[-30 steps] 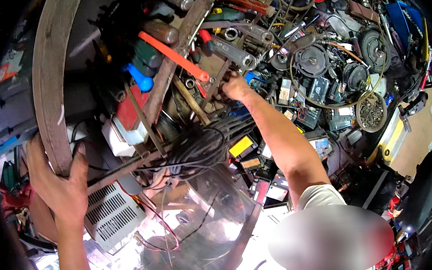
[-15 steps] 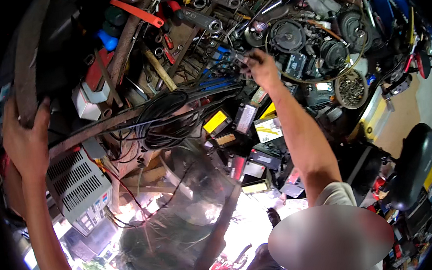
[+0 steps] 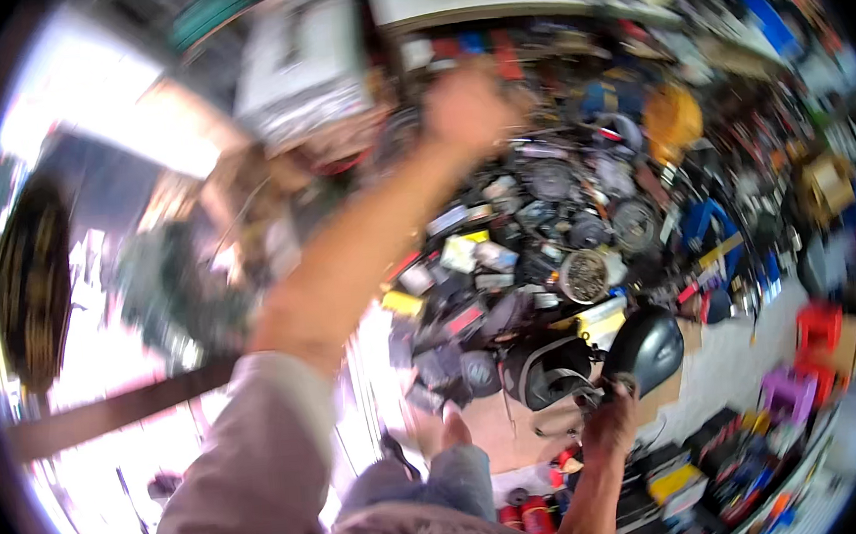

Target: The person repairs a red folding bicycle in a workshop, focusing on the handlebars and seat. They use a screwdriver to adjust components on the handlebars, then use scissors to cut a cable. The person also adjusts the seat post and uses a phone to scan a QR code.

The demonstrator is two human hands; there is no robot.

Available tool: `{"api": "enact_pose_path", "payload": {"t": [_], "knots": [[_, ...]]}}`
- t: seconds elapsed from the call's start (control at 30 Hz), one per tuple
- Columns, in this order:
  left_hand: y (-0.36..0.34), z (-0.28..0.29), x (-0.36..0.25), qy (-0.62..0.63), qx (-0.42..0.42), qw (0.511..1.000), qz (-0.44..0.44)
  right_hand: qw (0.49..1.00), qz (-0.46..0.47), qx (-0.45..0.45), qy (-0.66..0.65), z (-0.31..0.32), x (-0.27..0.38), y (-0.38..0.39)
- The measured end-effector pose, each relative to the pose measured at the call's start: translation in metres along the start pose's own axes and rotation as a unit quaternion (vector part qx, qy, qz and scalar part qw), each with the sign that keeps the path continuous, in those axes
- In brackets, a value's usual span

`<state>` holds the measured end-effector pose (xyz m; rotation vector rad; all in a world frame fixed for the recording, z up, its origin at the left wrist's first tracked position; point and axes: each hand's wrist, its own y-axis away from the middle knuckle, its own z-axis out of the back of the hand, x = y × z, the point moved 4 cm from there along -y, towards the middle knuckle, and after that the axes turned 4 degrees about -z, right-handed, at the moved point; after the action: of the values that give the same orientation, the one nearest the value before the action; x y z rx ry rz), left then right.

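My left hand (image 3: 472,110) is stretched out at the upper middle, in front of the far bench and the heap of parts. Motion smears its fingers, so whether it holds anything does not show. Low and right of the middle, my right hand (image 3: 613,428) has its fingers closed around something small and dark that I cannot make out. Just beyond it is a glossy black rounded piece (image 3: 644,351), perhaps a seat. A black hollow, rounded object (image 3: 544,368) lies to its left. Batteries and boxes (image 3: 462,255) are piled below my left forearm.
A round tub of small metal parts (image 3: 584,276) sits amid the heap. An orange-yellow round object (image 3: 673,121) lies farther back. Red stools (image 3: 817,329) and a purple stool (image 3: 789,391) stand at the right. A brown bar (image 3: 126,412) crosses the left side.
The view has swung and blurred. My left hand has left the bar and now reaches across the upper middle. My right hand has drawn back from the heap to beside the glossy black piece.
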<state>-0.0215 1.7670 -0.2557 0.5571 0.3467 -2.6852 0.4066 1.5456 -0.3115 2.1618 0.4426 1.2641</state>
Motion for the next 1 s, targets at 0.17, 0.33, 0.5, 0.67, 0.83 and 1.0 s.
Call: {"api": "enact_pose_path", "payload": {"t": [0.17, 0.33, 0.5, 0.67, 0.83, 1.0], "knots": [[0.374, -0.053, 0.02, 0.174, 0.061, 0.98, -0.078, 0.964, -0.193, 0.177, 0.039, 0.054, -0.049, 0.119], [0.688, 0.039, 0.188, 0.13, 0.363, 0.889, 0.247, 0.903, -0.247, 0.333, 0.116, 0.031, -0.116, 0.177], [0.895, 0.177, 0.322, 0.078, 0.3, 0.841, 0.443, 0.802, -0.344, 0.447, 0.195, -0.021, -0.219, 0.276], [1.037, 0.227, 0.402, 0.151, 0.12, 0.819, 0.54, 0.693, -0.379, 0.508, 0.344, -0.105, -0.386, 0.421], [1.153, 0.29, 0.405, 0.242, -0.157, 0.736, 0.613, 0.525, -0.287, 0.602, 0.529, -0.204, -0.503, 0.534], [1.298, 0.279, 0.385, 0.229, -0.327, 0.567, 0.72, 0.373, -0.177, 0.543, 0.731, -0.237, -0.614, 0.536]]}}
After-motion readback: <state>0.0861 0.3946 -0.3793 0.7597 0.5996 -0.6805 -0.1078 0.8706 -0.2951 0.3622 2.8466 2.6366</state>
